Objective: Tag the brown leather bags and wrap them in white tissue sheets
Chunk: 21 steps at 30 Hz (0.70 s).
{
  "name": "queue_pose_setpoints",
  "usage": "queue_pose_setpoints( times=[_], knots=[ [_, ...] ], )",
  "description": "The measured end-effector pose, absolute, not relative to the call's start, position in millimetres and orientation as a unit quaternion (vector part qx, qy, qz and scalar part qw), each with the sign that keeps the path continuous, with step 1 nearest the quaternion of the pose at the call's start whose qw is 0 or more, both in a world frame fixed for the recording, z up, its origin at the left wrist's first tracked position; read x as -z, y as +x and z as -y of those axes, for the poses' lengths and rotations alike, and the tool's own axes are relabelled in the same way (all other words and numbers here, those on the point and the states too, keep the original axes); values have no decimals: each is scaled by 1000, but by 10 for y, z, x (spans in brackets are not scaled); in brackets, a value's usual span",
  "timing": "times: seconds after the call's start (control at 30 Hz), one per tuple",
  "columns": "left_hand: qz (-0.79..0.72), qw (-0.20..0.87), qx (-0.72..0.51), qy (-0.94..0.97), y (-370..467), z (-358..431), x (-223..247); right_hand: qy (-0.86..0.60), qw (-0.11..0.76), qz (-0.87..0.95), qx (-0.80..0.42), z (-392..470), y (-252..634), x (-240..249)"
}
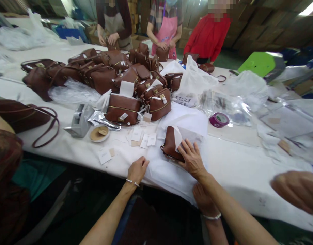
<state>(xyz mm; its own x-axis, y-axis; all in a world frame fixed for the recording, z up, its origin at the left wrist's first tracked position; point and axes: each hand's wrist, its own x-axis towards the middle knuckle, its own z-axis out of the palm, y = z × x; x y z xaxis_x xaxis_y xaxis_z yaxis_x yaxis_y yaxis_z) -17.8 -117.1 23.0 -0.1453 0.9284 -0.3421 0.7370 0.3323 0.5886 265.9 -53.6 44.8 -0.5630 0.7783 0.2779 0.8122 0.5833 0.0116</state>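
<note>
A small brown bag [169,143] lies on white sheeting [156,170] near the table's front edge. Thin translucent wrapping [194,134] covers part of its right side. My right hand [191,158] rests on the wrapped side of the bag, fingers spread. Left of the bag, at the table edge, my left hand [138,169] is closed, its fingers curled; whatever may be inside is hidden. Loose white tags [144,139] lie beyond my left hand, beside a tape dispenser [81,120] and a shallow dish [99,133].
Many brown bags [101,77] are heaped behind. Purple tape [219,119] and clear plastic [233,105] lie to the right. Another person's hand [203,199] is beneath my right forearm, and a blurred hand [298,190] is at the far right. Three people stand across the table.
</note>
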Motion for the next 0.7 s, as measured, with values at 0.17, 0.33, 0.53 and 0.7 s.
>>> queue_pose_setpoints(
  times=[0.17, 0.33, 0.53, 0.7],
  knots=[
    [-743, 333, -170, 554, -235, 1235, -145, -451, 127, 881, 70, 549, 2650, -435],
    [-607, 124, -265, 739, -182, 1336, -110, -461, 123, 877, 63, 567, 2631, -432],
    [-454, 30, -158, 876, -61, 1210, -73, -460, 128, 876, 68, 599, 2627, -432],
    [-440, 27, -146, 886, -107, 1132, -18, -477, 134, 865, 78, 593, 2649, -404]
  ],
)
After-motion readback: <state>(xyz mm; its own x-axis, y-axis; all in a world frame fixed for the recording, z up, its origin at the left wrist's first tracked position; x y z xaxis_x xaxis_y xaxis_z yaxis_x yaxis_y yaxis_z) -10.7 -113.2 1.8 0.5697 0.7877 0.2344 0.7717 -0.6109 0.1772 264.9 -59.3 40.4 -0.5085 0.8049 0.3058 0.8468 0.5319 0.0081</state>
